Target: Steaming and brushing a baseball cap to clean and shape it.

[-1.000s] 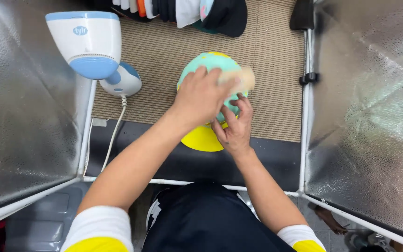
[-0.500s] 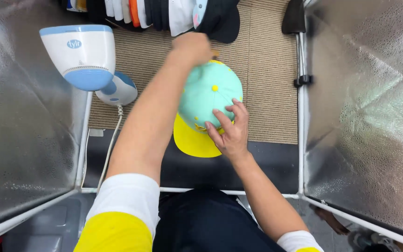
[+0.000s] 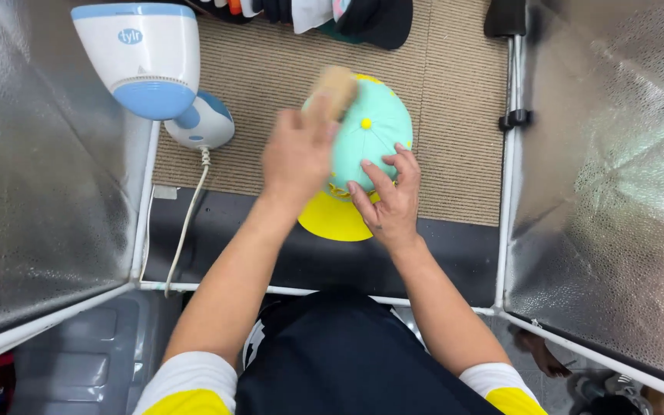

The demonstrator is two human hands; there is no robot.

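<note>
The left hand [image 3: 299,154] grips a tan brush [image 3: 335,86] on the mint-green cap [image 3: 374,134], while the right hand [image 3: 388,196], fingers spread, steadies its crown.

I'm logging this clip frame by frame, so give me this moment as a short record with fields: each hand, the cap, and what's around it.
left hand: grips a tan brush against the cap's crown
right hand: fingers spread on the cap's near side
cap: mint green crown, yellow brim toward the person
surface: beige woven mat
nearby: white and blue appliance to the left, silver reflective panels on both sides
</note>
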